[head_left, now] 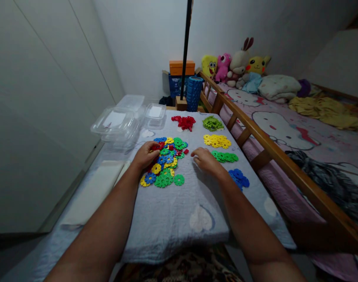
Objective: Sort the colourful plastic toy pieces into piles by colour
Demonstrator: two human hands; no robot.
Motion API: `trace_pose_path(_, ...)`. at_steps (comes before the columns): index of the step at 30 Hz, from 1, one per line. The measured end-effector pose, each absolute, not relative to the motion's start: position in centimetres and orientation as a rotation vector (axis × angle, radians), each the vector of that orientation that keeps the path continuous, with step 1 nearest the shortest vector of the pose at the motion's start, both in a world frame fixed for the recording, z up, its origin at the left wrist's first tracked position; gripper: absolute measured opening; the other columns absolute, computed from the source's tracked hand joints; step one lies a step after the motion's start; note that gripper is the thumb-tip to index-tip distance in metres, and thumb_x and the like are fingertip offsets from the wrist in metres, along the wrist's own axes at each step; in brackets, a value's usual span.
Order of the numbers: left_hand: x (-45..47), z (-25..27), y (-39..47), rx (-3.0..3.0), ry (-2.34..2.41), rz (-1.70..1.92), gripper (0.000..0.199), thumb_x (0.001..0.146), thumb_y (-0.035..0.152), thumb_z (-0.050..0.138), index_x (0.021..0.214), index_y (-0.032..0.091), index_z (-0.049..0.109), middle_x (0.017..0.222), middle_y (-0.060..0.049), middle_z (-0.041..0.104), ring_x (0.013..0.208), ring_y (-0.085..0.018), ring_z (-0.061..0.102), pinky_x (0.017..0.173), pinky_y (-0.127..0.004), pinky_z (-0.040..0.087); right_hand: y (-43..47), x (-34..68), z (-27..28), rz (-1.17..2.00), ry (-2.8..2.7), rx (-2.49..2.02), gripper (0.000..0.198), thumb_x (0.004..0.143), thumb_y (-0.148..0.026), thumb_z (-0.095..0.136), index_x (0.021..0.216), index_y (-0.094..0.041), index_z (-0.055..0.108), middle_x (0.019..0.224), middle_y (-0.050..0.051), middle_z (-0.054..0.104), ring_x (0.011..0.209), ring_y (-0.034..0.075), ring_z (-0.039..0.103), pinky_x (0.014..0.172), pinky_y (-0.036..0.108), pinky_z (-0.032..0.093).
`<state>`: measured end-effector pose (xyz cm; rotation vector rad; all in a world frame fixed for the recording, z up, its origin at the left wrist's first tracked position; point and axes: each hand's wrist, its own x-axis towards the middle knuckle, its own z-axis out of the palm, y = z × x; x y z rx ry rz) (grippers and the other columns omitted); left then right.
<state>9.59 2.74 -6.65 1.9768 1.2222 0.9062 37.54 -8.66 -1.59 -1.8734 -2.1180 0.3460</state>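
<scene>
A mixed pile of flower-shaped plastic discs (164,179) in blue, green and yellow lies on the cloth, with small red plastic pieces among them. At the pile's left edge, my left hand (145,155) has its thumb and fingers closed around a red plastic piece (161,145); the fingertips are partly hidden. My right hand (205,159) hovers right of the pile, fingers loosely bent and apart, with nothing seen in them. Between the hands lies a single red piece (186,151). One green disc (179,179) sits at the pile's near right edge.
Along the right lie groups of blue discs (240,179), green discs (225,157), yellow discs (216,141) and light green pieces (213,123). Red pieces (186,122) are heaped at the back. Clear plastic containers (117,123) and folded cloth (93,192) occupy the left. A wooden bed rail (255,141) borders the table.
</scene>
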Motion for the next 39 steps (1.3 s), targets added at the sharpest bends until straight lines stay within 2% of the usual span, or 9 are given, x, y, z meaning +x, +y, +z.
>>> trace_pose_path(3, 9.6, -6.5, 2.6, 1.985, 1.204, 0.918, 0.032, 0.072, 0.039, 0.062, 0.099, 0.022, 0.070, 0.113, -0.009, 0.069, 0.111, -0.030, 0.063, 0.107, -0.048, 0.048, -7.2, 35.7, -3.0, 0.299, -2.069, -1.872, 0.035, 0.091, -0.010, 0.055, 0.121, -0.018, 0.072, 0.125, 0.012, 0.068, 0.120, 0.025, 0.058, 0.108, 0.036, 0.040)
trace_pose_path(6, 9.6, -6.4, 2.5, 1.987, 1.196, 0.926, 0.031, 0.072, 0.037, 0.063, 0.098, 0.022, 0.070, 0.113, -0.009, 0.069, 0.112, -0.029, 0.063, 0.107, -0.048, 0.048, -6.0, 34.5, -4.0, 0.253, -1.996, -1.932, 0.036, 0.093, -0.018, 0.059, 0.127, -0.017, 0.067, 0.126, 0.014, 0.066, 0.120, 0.026, 0.056, 0.107, 0.037, 0.040)
trace_pose_path(12, 9.7, -6.3, 2.4, 1.981, 1.218, 0.912, 0.032, 0.072, 0.037, 0.061, 0.099, 0.022, 0.071, 0.115, -0.008, 0.069, 0.111, -0.029, 0.063, 0.107, -0.047, 0.048, -5.7, 34.3, -4.7, 0.227, -1.961, -1.987, 0.024, 0.095, -0.018, 0.057, 0.113, -0.018, 0.072, 0.114, 0.012, 0.069, 0.111, 0.024, 0.058, 0.101, 0.034, 0.043)
trace_pose_path(18, 9.7, -6.5, 2.4, 1.993, 1.218, 0.900, 0.035, 0.075, 0.039, 0.060, 0.103, 0.021, 0.070, 0.116, -0.008, 0.068, 0.110, -0.028, 0.063, 0.106, -0.045, 0.048, -5.0, 36.3, -3.7, 0.382, -1.931, -1.897, 0.022, 0.087, -0.013, 0.062, 0.105, -0.018, 0.073, 0.107, 0.009, 0.072, 0.100, 0.019, 0.062, 0.091, 0.028, 0.045)
trace_pose_path(25, 9.7, -6.5, 2.5, 2.011, 1.197, 0.929, 0.033, 0.075, 0.037, 0.059, 0.102, 0.021, 0.070, 0.117, -0.009, 0.069, 0.115, -0.029, 0.063, 0.109, -0.046, 0.047, 1.1, 38.5, -3.5, 0.326, -1.678, -1.921, 0.012, 0.081, -0.010, 0.062, 0.086, -0.017, 0.070, 0.092, 0.005, 0.071, 0.082, 0.017, 0.061, 0.079, 0.028, 0.045)
trace_pose_path(32, 9.8, -6.9, 2.7, 2.027, 1.176, 0.969, 0.030, 0.075, 0.034, 0.059, 0.100, 0.021, 0.070, 0.114, -0.008, 0.069, 0.113, -0.028, 0.064, 0.108, -0.046, 0.048, 7.0, 38.3, -5.6, 0.243, -1.540, -1.869, 0.016, 0.072, -0.007, 0.058, 0.075, -0.018, 0.069, 0.085, 0.004, 0.069, 0.084, 0.019, 0.059, 0.084, 0.030, 0.045)
trace_pose_path(39, 9.8, -6.8, 2.6, 2.030, 1.174, 0.995, 0.028, 0.078, 0.035, 0.060, 0.099, 0.021, 0.072, 0.116, -0.009, 0.069, 0.119, -0.028, 0.063, 0.111, -0.046, 0.046, 9.2, 37.9, -6.6, 0.211, -1.504, -1.890, 0.023, 0.074, -0.007, 0.056, 0.085, -0.016, 0.074, 0.095, 0.009, 0.071, 0.099, 0.023, 0.061, 0.096, 0.034, 0.045)
